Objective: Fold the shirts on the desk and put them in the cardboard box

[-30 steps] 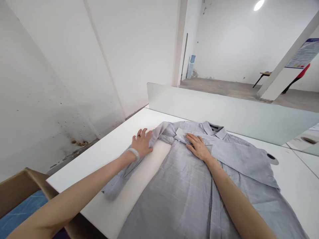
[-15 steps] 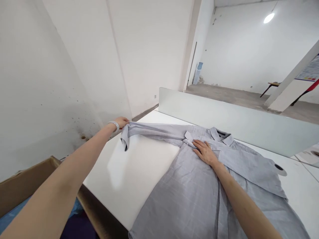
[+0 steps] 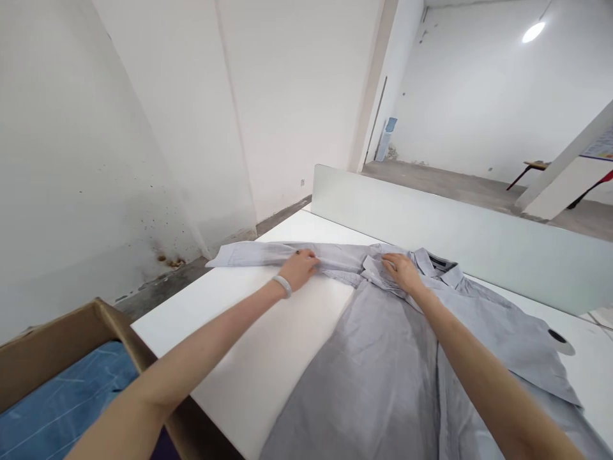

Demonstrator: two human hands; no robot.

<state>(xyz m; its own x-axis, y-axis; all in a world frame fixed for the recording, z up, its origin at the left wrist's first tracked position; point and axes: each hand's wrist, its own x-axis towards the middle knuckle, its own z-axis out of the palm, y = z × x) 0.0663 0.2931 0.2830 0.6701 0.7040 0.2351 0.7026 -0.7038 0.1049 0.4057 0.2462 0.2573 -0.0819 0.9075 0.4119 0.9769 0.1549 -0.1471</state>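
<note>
A white table point(image 3: 249, 345) carries the grey shirt point(image 3: 383, 358), front up, with its hem cut off by the lower edge of the view. Behind the shirt runs a frosted divider panel point(image 3: 454, 236). To the left of the shirt, below the table's edge, a cardboard box point(image 3: 103, 319) holds blue sheeting point(image 3: 62, 409). One sleeve point(image 3: 253, 254) stretches flat out from the shirt. The left hand point(image 3: 299, 268), with a pale bracelet point(image 3: 282, 285) at the wrist, lies palm down on that sleeve, spread and gripping nothing. The right hand point(image 3: 403, 271) presses the shirt just beside its collar point(image 3: 438, 265) with fingers bent; whether they pinch the cloth is unclear.

Grey shirt point(image 3: 383, 358) flat on white table point(image 3: 249, 332)
</note>
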